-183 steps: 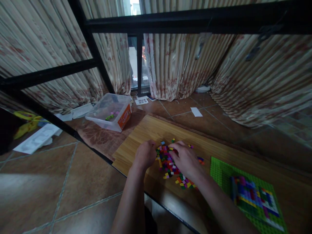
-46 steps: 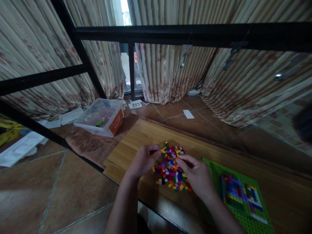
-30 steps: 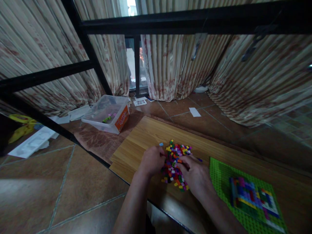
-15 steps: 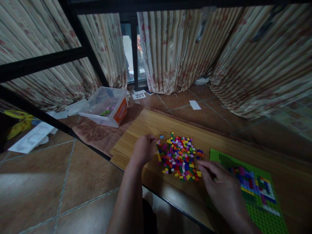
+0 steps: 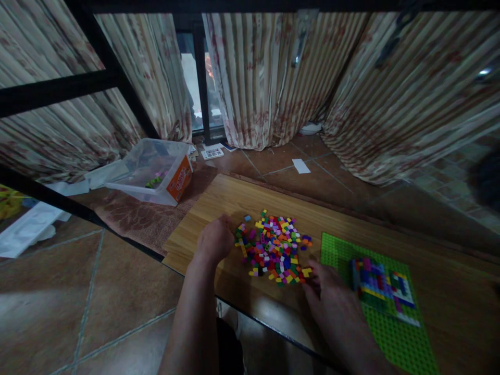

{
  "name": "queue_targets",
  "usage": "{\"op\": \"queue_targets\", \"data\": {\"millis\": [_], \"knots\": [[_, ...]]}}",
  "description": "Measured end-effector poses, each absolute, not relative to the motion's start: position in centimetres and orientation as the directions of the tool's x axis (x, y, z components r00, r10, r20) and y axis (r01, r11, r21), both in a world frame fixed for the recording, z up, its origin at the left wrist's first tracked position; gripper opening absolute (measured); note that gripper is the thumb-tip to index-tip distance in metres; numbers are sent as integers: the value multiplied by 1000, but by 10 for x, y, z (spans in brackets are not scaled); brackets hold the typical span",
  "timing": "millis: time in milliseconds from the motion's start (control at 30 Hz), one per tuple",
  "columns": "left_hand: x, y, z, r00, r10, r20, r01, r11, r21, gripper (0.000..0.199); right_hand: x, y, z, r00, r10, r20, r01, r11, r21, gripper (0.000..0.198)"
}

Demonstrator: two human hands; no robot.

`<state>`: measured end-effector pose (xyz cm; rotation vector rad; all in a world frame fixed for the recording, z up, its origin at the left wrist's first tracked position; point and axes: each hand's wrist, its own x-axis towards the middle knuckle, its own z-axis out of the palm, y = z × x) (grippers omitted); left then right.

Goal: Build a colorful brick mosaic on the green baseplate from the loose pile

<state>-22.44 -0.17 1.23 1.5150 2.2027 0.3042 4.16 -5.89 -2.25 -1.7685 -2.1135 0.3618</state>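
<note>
A loose pile of small colourful toy bricks (image 5: 273,247) lies on the wooden tabletop (image 5: 234,195). My left hand (image 5: 216,240) is curled at the pile's left edge; its fingertips face away, so whatever they hold is hidden. At the lower right of the pile, my right hand (image 5: 334,297) has thumb and fingers apart, close to a yellow brick (image 5: 307,272). Whether it touches that brick I cannot tell. Just right of this hand lies a green baseplate (image 5: 394,338), bearing a multicoloured brick build (image 5: 377,284).
A clear plastic box (image 5: 150,174) with an orange label and a few green and pink pieces stands beyond the table's left end, on a brown mat (image 5: 144,224). White trays (image 5: 29,229) and papers lie on the tiled floor. Dark metal bars (image 5: 117,88) cross the upper left.
The view has shifted slightly right. My right hand's fingertips, close together before, have spread and moved toward the pile's near right corner. My left hand stays curled at the left edge.
</note>
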Motion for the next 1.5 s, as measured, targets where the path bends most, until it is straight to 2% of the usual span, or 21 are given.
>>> {"op": "queue_targets", "data": {"millis": [100, 233, 400, 567, 733, 933, 1200, 1333, 1433, 1500], "knots": [[-219, -1, 12, -221, 945, -240, 826, 312, 469, 32, 34, -52, -22, -153, 983, 104, 876, 183, -447, 43], [-210, 0, 14, -124, 961, -246, 792, 246, 559, 33, 28, -43, -21, -155, 984, 83, 802, 174, -572, 41], [-208, 0, 14, -98, 969, -227, 770, 218, 599, 32, 37, -40, -21, -166, 982, 87, 720, 181, -670, 37], [-211, 0, 18, -211, 948, -238, 755, 312, 577, 30, 45, -38, -21, -134, 987, 93, 738, 162, -655, 35], [-210, -1, 20, -192, 964, -185, 766, 265, 585, 27, 43, -37, -18, -160, 980, 119, 716, 198, -670, 30], [-211, -1, 19, -205, 965, -164, 763, 262, 591, 24, 43, -43, -21, -116, 988, 107, 763, 157, -627, 28], [-209, -1, 26, -212, 958, -193, 759, 286, 586, 26, 34, -33, -17, -133, 980, 147, 701, 198, -685, 27], [-209, -1, 25, -210, 958, -195, 756, 285, 589, 26, 47, -8, -19, -82, 972, 219, 802, 195, -565, 30], [-209, -1, 25, -199, 962, -189, 769, 273, 578, 25, 49, 10, -24, -107, 980, 170, 859, 177, -481, 36], [-209, -2, 25, -201, 962, -184, 778, 271, 568, 26, 44, 15, -25, -132, 979, 153, 860, 189, -473, 38]]}}
